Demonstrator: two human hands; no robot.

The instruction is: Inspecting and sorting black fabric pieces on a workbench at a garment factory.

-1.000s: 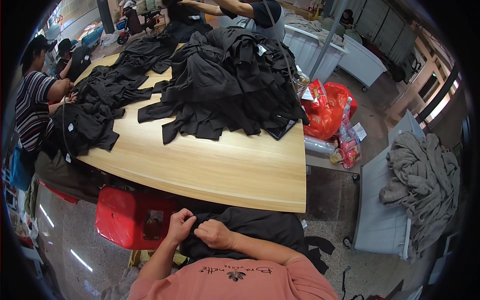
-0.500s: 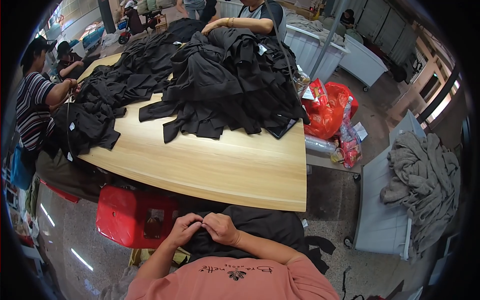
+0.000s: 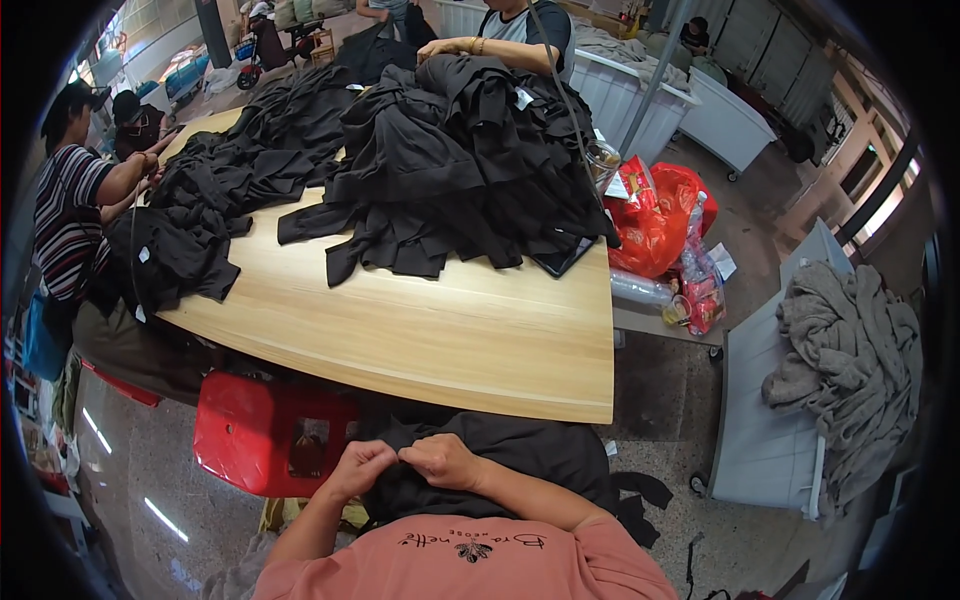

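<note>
A black garment (image 3: pixel 520 455) lies across my lap, below the near edge of the wooden table (image 3: pixel 450 330). My left hand (image 3: pixel 358 467) and my right hand (image 3: pixel 442 460) meet at its near edge, both pinching the cloth with closed fingers. What sits between the fingertips is hidden. A big heap of black garments (image 3: pixel 450 170) covers the far half of the table.
A red plastic stool (image 3: pixel 265 435) stands under the table at my left. A person in a striped shirt (image 3: pixel 65 225) works at the left side; another person's arm (image 3: pixel 480 45) rests on the heap. Red bags (image 3: pixel 655 215) and a cart of grey cloth (image 3: pixel 840 360) stand right.
My hands have drawn closer together on the black garment in my lap. The person at the far side has laid an arm over the heap.
</note>
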